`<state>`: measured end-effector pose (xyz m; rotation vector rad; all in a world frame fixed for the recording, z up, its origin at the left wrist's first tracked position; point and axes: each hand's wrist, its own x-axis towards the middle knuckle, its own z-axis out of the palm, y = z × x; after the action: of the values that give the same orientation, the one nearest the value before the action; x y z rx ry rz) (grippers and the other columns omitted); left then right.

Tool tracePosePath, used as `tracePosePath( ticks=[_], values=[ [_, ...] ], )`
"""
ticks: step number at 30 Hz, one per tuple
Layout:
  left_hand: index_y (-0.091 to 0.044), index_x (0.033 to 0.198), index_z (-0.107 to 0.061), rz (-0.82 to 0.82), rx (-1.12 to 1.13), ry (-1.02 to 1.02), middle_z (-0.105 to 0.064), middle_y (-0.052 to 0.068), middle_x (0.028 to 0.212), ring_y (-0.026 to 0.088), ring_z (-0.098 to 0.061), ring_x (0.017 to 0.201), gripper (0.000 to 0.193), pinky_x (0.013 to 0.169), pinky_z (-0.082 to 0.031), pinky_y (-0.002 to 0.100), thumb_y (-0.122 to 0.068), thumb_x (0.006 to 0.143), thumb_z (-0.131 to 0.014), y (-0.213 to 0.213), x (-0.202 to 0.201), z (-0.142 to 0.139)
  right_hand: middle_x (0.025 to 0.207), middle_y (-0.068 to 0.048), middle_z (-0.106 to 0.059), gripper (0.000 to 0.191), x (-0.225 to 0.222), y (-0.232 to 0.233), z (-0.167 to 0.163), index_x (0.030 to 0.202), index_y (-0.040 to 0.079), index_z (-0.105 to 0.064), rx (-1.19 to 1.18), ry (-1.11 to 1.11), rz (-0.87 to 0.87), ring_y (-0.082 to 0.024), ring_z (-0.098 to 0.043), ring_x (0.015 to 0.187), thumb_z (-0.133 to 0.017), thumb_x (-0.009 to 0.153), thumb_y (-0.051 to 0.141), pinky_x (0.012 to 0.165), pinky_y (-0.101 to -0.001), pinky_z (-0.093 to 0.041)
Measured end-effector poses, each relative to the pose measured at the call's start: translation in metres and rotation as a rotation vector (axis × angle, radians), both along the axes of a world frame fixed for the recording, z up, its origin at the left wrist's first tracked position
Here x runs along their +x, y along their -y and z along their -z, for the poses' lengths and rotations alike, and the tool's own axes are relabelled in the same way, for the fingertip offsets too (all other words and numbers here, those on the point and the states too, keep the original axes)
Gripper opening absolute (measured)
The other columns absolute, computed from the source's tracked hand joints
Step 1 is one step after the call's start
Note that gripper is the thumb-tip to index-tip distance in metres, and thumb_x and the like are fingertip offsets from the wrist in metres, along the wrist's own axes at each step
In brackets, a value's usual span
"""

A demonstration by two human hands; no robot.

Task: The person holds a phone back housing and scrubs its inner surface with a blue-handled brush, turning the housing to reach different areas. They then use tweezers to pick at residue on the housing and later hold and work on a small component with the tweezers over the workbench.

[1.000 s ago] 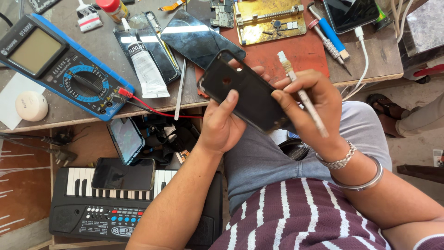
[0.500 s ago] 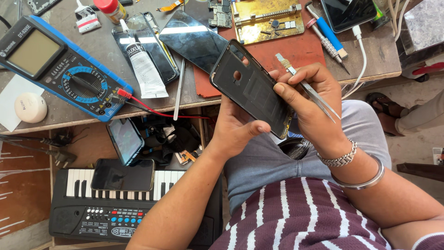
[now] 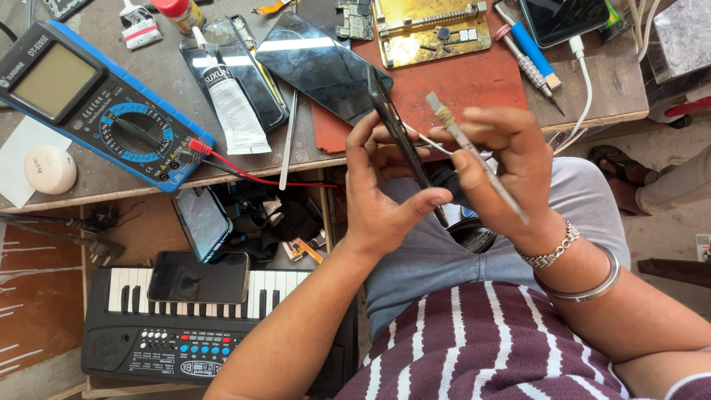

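Note:
My left hand [image 3: 385, 196] grips a black phone [image 3: 400, 141] turned edge-on toward me, thumb on its lower edge and fingers behind it. My right hand [image 3: 511, 170] sits just right of the phone and holds a thin metal tool [image 3: 474, 155] slanting from upper left to lower right. A fine pointed tip [image 3: 426, 141] reaches from the right fingers to the phone's side. Both hands hover over my lap at the bench's front edge.
On the bench lie a blue multimeter [image 3: 96, 111] with a red lead, a glue tube [image 3: 233, 111], a dark phone screen [image 3: 318, 67], a red mat [image 3: 474, 81], a yellow fixture [image 3: 429, 30] and a blue-handled screwdriver [image 3: 529, 52]. Below stand a small keyboard [image 3: 185, 326] with phones on it.
The phone has turned from showing its back face to standing edge-on. My left hand shifted its grip upward, and my right hand moved the metal tool closer to the phone's side.

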<state>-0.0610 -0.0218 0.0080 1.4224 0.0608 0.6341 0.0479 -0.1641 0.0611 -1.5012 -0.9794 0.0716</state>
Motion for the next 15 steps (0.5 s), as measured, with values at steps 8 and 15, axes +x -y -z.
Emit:
tracePosePath(
  ticks=[8, 15],
  values=[
    [-0.012, 0.159, -0.027, -0.014, 0.059, 0.015, -0.06, 0.007, 0.135, 0.017, -0.068, 0.12, 0.106, 0.102, -0.061, 0.031, -0.043, 0.082, -0.093, -0.002, 0.003, 0.004, 0.108, -0.016, -0.076, 0.023, 0.0, -0.001, 0.006, 0.114, -0.001, -0.07, -0.138, 0.301, 0.035, -0.022, -0.078, 0.099, -0.079, 0.093, -0.003, 0.084, -0.0302, -0.061],
    [-0.014, 0.158, -0.027, -0.019, 0.11, 0.032, -0.061, 0.006, 0.136, 0.017, -0.067, 0.123, 0.11, 0.106, -0.061, 0.033, -0.042, 0.077, -0.096, -0.003, 0.003, 0.013, 0.11, -0.013, -0.076, 0.021, -0.001, -0.001, 0.007, 0.113, 0.001, -0.069, -0.083, 0.243, 0.05, -0.021, -0.078, 0.101, -0.078, 0.095, -0.003, 0.083, -0.0273, -0.062]
  ],
)
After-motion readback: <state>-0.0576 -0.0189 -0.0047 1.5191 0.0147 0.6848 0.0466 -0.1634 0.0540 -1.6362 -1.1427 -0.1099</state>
